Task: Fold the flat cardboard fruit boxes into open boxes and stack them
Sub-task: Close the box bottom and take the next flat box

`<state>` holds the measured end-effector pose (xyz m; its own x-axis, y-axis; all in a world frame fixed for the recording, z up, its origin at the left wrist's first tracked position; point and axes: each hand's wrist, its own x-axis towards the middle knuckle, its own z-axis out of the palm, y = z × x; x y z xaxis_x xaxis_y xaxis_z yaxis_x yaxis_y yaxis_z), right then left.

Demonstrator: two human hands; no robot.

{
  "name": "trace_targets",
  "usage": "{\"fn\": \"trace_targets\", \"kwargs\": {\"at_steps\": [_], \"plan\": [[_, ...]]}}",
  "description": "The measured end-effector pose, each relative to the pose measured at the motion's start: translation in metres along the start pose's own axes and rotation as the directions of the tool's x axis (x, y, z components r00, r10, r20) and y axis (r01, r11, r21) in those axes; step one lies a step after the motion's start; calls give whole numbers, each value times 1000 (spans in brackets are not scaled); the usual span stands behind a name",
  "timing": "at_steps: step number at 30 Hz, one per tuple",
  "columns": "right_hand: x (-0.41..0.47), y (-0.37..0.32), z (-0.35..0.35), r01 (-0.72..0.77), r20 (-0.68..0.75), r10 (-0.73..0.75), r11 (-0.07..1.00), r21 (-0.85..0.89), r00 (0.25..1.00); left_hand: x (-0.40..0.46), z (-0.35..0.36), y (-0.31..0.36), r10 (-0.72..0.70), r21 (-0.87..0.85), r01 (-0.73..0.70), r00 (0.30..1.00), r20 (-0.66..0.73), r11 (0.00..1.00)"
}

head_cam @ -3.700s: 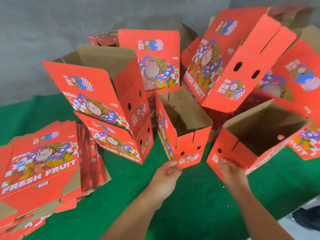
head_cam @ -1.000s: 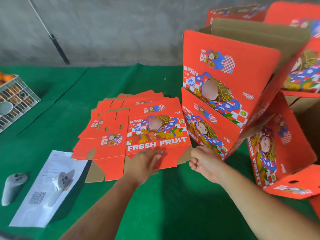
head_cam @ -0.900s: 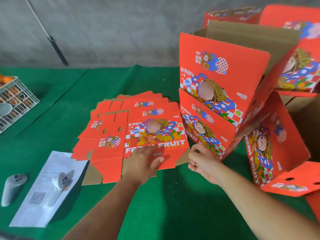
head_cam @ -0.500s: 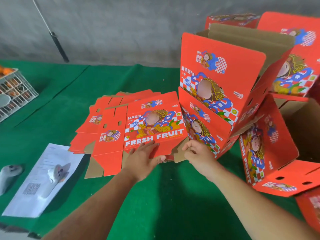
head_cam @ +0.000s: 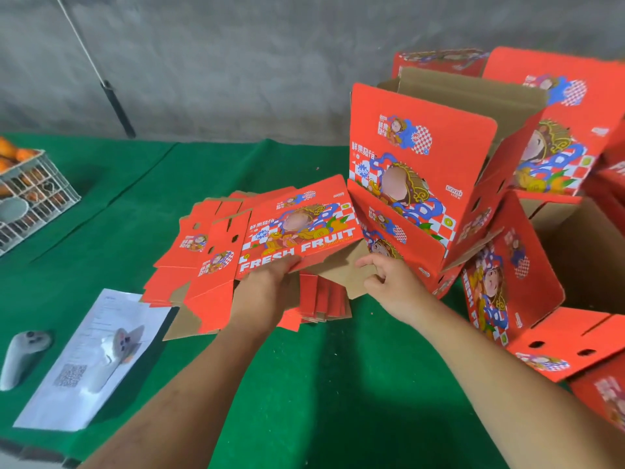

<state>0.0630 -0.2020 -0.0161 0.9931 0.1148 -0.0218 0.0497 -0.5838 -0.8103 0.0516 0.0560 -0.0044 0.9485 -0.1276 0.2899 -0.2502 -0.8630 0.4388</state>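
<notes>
While my left hand (head_cam: 267, 286) gripped the near edge of the top flat box (head_cam: 297, 228), fingers curled under it and thumb side on the printed face, that box sat tilted up off the pile of flat boxes (head_cam: 206, 265) on the green counter (head_cam: 304, 384). My right hand (head_cam: 389, 279) was just beside it, fingers loosely bent and touching the brown flap (head_cam: 341, 269) at the box's near right corner; I could not tell whether they pinched it or only rested there. From my left grip the box ran away from me and to the right, its long axis roughly crosswise to my arms, so the right hand was the nearer one to the free end. I judged the next move was to lift it clear and spread it open. On its face I could read "FRESH FRUIT" in white, with Chinese characters above. Right of it stood the folded boxes (head_cam: 419, 170), touching the flat box's far corner; one bore a small "GOOD LUCK" mark. At far left lay a sheet of paper (head_cam: 81, 367) with a QR code.
</notes>
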Motion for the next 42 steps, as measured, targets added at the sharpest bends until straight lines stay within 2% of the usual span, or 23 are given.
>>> {"fn": "trace_targets", "kwargs": {"at_steps": [2,4,6,8,12,14,17,19,21,24,27,30,33,37,39,42], "plan": [[5,-8,-10,24,-41,-26,998,-50,999,8,-13,6,36,48,-32,996,-81,998],[6,-16,-19,46,-69,-58,984,-170,996,14,-22,8,103,109,-88,984,-143,990],[2,-22,-24,32,-71,-58,945,-326,996,13,-28,7,166,160,-141,973,-158,977],[-5,-29,-28,-1,-95,-48,887,-461,994,8,-32,8,171,180,-142,973,-154,973],[-5,-40,-32,36,-240,-227,792,-610,944,4,-36,17,32,81,-19,987,-157,996],[-3,-48,-30,-29,-278,-201,761,-648,939,9,-36,24,-26,6,27,985,-172,1000],[-7,-51,-22,-115,-251,-86,718,-686,964,14,-37,36,-37,-115,7,967,-254,993],[-11,-47,-18,-99,-159,17,848,-521,987,16,-35,46,-47,-211,-10,963,-265,977],[-17,-44,-10,-62,-34,55,968,-245,998,17,-30,56,-65,-313,-17,966,-249,950],[-21,-45,5,-23,17,23,1000,5,1000,18,-21,67,-77,-376,-19,968,-240,926],[-21,-54,12,-30,35,21,958,286,999,17,-14,73,-33,-367,-32,985,-171,930],[-23,-53,19,-67,47,53,916,395,998,14,-5,78,6,-354,-31,997,-72,935],[-26,-50,28,-129,90,99,885,448,991,11,0,86,21,-358,-41,998,-58,933],[-38,-47,39,-220,131,177,822,525,975,6,-2,93,50,-492,-46,999,-4,869],[-40,-48,45,-205,95,183,815,542,979,3,-4,93,90,-508,-78,996,-1,858],[-31,-41,47,-150,-30,188,859,490,982,7,-11,88,86,-480,-74,996,2,874]]}}
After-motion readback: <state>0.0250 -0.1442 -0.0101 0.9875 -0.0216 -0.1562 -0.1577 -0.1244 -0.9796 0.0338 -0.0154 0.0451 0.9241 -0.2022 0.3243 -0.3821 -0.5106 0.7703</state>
